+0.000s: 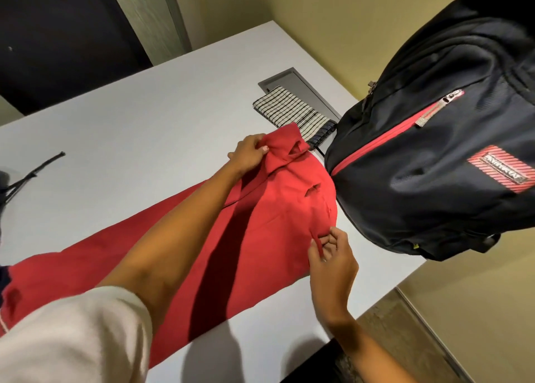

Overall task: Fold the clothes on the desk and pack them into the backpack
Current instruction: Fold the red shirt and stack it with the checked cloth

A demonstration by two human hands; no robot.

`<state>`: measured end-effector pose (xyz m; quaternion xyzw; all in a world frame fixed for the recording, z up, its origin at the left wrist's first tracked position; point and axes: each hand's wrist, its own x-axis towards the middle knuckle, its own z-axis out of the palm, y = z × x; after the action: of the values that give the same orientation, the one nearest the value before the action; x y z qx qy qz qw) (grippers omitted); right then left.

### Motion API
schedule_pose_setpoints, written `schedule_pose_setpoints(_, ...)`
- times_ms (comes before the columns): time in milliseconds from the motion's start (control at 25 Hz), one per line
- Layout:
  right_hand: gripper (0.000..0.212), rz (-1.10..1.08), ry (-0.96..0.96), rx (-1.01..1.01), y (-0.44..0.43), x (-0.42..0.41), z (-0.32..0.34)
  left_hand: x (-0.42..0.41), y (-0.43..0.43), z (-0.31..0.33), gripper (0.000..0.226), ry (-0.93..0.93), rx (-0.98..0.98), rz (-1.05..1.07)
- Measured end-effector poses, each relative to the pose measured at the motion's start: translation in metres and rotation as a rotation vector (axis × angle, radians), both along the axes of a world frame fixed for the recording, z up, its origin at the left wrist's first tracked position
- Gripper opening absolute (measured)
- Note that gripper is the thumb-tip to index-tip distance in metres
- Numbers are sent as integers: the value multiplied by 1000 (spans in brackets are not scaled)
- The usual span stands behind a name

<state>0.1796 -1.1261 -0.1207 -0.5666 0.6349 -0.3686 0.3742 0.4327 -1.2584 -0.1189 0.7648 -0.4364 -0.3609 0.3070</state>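
Note:
A pair of red trousers lies stretched across the white desk, waistband end toward the backpack. My left hand pinches the far corner of the waistband. At the near edge of the waistband my right hand grips a belt loop. The black backpack with red zip trim stands at the right, touching the trousers. A folded black-and-white checked cloth lies behind the trousers, beside the backpack.
A grey cable hatch is set into the desk behind the checked cloth. A thin black cord lies at the desk's left. The desk's near right edge drops off to the floor. A dark panel stands behind the desk.

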Motion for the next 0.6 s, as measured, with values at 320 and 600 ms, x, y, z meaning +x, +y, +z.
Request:
schedule_pose_setpoints(320,30,1109,309,-240,75,16,-23,121,162,12,52,101,-49,153)
schedule_pose_setpoints(600,45,917,320,-264,85,32,-48,122,212,-11,23,-351,-57,162)
